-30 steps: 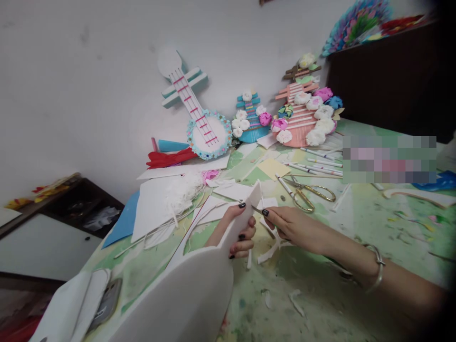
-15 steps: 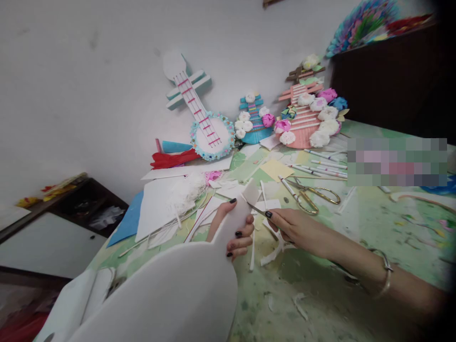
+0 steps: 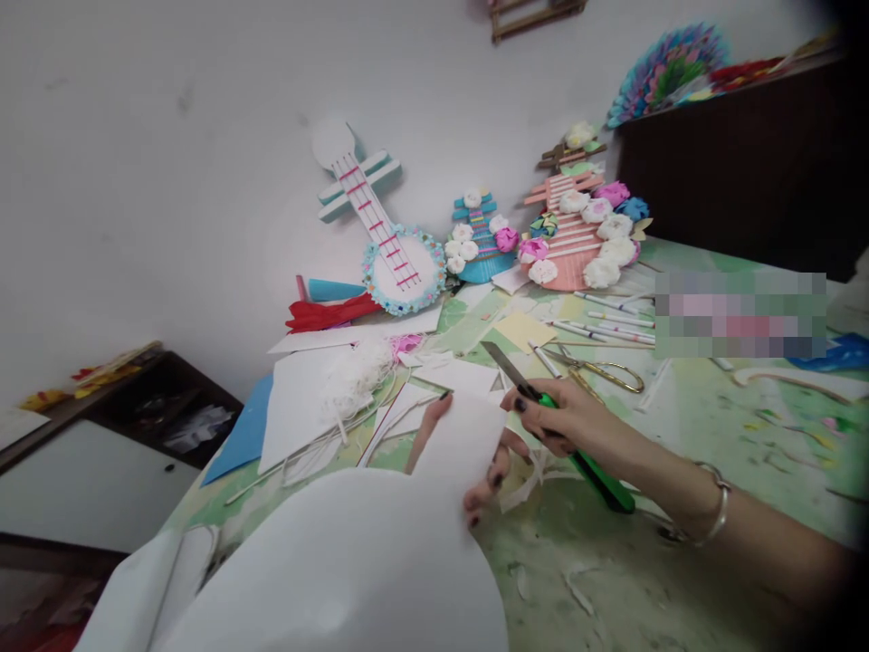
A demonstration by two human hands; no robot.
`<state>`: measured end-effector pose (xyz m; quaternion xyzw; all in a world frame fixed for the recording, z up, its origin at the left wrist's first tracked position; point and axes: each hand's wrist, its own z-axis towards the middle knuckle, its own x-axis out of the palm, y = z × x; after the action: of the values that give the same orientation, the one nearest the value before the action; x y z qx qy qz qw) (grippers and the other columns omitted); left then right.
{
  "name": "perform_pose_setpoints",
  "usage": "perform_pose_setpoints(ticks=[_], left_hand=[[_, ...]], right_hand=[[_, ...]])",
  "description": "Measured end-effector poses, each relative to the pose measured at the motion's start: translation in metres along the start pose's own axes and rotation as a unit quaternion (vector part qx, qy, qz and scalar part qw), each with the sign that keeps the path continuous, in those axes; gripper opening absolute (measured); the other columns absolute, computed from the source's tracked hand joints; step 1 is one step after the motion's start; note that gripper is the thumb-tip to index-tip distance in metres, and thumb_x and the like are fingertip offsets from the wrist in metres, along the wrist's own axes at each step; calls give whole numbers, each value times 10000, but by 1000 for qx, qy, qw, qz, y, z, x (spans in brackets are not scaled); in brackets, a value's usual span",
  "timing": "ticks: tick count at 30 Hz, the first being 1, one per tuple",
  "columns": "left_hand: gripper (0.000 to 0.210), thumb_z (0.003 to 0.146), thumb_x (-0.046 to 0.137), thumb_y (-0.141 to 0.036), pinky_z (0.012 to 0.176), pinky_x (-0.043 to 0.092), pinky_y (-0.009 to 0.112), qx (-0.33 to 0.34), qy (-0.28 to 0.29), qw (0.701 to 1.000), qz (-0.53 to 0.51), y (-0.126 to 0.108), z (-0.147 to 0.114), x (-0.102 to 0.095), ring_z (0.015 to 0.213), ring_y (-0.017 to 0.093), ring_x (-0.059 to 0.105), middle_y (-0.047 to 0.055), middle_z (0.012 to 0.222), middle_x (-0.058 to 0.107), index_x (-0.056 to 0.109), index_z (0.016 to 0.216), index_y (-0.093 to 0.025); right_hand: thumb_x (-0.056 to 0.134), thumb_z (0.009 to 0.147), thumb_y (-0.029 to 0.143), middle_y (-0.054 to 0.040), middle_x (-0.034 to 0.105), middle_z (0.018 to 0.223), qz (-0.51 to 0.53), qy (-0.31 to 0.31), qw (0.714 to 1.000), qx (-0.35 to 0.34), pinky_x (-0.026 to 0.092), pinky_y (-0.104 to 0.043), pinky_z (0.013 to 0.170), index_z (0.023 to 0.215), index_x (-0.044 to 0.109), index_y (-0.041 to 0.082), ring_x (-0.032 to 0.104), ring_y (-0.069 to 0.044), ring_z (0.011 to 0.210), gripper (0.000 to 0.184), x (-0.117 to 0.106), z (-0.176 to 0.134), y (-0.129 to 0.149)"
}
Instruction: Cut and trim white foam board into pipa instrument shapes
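Note:
A large white foam board cutout [image 3: 353, 561] with a rounded body and a narrow neck fills the lower middle. My left hand [image 3: 490, 480] is closed around the neck from behind, thumb on its left edge and fingers on its right; the palm is hidden behind the board. My right hand [image 3: 567, 417] grips a green utility knife [image 3: 601, 482] just right of the neck. The knife's bare blade points up and left, apart from the board. Thin white offcuts [image 3: 524, 484] lie beneath my hands.
Gold-handled scissors [image 3: 604, 369] and several markers [image 3: 584, 330] lie beyond my right hand. White shredded fibre [image 3: 359, 376] sits on white sheets at left. Decorated instrument models, one white [image 3: 407, 263], one blue [image 3: 483, 258], one pink [image 3: 574, 244], lean against the wall.
The knife blade has come away from the neck's tip and my right hand has turned, showing the green handle. The cutout has tilted, its face turned more towards me.

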<state>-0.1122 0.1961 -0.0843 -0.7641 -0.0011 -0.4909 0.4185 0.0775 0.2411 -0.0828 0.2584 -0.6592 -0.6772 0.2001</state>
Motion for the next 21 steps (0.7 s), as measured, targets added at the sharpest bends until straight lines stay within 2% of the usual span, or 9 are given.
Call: perform_pose_setpoints(ticks=[2, 5, 7, 10, 13, 14, 16, 18, 21], left_hand=[[808, 725, 265, -773, 331, 385, 243, -27, -12, 999, 16, 4, 8, 0, 378, 149, 534, 83, 673, 623, 578, 993, -77], [886, 662, 287, -836, 366, 422, 272, -60, -15, 997, 49, 2, 14, -5, 396, 167, 558, 124, 715, 667, 615, 965, -71], [835, 663, 366, -810, 469, 495, 321, -62, -21, 995, 77, -1, 14, -10, 474, 183, 604, 147, 833, 694, 641, 972, -85], [570, 754, 512, -615, 715, 532, 365, -32, -62, 991, 116, -1, 10, -14, 666, 170, 657, 127, 1091, 663, 650, 1062, -156], [469, 762, 601, -494, 818, 507, 380, 61, -112, 981, 144, 11, 10, -11, 830, 202, 669, 124, 1193, 613, 638, 1124, -198], [458, 726, 685, -387, 843, 495, 381, 111, -131, 973, 156, 16, 12, -8, 891, 218, 664, 116, 1220, 598, 621, 1152, -231], [644, 649, 777, -248, 912, 454, 422, 175, -163, 955, 174, 26, 16, -3, 1013, 267, 630, 119, 1314, 531, 544, 1247, -301], [712, 623, 807, -251, 941, 428, 452, 218, -164, 950, 155, 31, 22, 2, 1135, 304, 559, 104, 1392, 458, 513, 1263, -359], [519, 640, 786, -370, 956, 422, 463, 314, -159, 932, 81, 29, 28, 9, 1177, 293, 523, 70, 1325, 528, 606, 1125, -337]], right_hand=[[645, 730, 515, 75, 440, 466, 35, 20, 999, -9, 197, -196, 378, 828, 539, 170, 309, -56, 388, 374, 4, -3, 2], [704, 691, 447, 64, 461, 430, 86, 29, 996, -17, 182, -195, 379, 737, 543, 165, 337, -56, 384, 327, 4, -3, 1], [726, 673, 416, 75, 444, 440, 124, -2, 992, -24, 166, -195, 372, 719, 539, 165, 315, -44, 374, 316, 1, -2, 1], [743, 655, 374, 89, 443, 490, 188, -84, 978, -43, 158, -195, 365, 740, 508, 179, 276, -26, 368, 317, -8, 1, 1], [728, 668, 358, 82, 478, 545, 235, -156, 957, -72, 185, -194, 375, 753, 472, 190, 263, -15, 376, 318, -13, 4, 3], [721, 675, 361, 72, 503, 569, 244, -172, 951, -82, 194, -193, 379, 757, 466, 191, 265, -13, 379, 317, -13, 4, 3], [710, 688, 375, 46, 562, 625, 251, -193, 943, -98, 206, -195, 379, 774, 465, 193, 268, -10, 378, 317, -10, 4, 5], [705, 695, 401, 50, 566, 595, 245, -198, 943, -107, 211, -196, 369, 789, 472, 199, 274, -18, 363, 322, -3, 2, 6], [733, 667, 430, 101, 436, 432, 216, -188, 952, -112, 208, -191, 344, 772, 498, 201, 298, -44, 333, 344, 9, -5, 8]])
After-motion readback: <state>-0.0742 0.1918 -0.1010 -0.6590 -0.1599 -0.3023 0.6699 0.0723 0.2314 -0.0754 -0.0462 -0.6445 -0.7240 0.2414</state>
